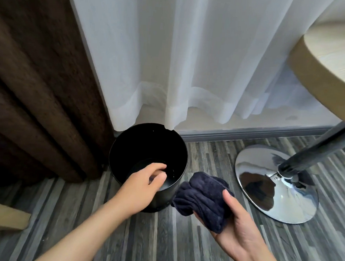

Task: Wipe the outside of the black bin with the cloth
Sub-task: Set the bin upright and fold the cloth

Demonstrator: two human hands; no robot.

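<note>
A round black bin (126, 145) stands upright on the floor beneath the curtains, with nothing visible inside. My left hand (142, 184) hovers over its near rim, fingers curled loosely and apart, holding nothing; whether it touches the rim I cannot tell. A bunched dark navy cloth (203, 198) lies in my right hand (236, 233), gripped between palm and thumb. The cloth's left end sits right beside the bin's near right wall.
A brown curtain (34, 93) hangs left of the bin and a sheer white curtain (192, 61) behind it. A chrome table base (264, 194) and pole stand to the right under a round wooden tabletop (333, 65). A wooden piece (2, 216) lies at the left edge.
</note>
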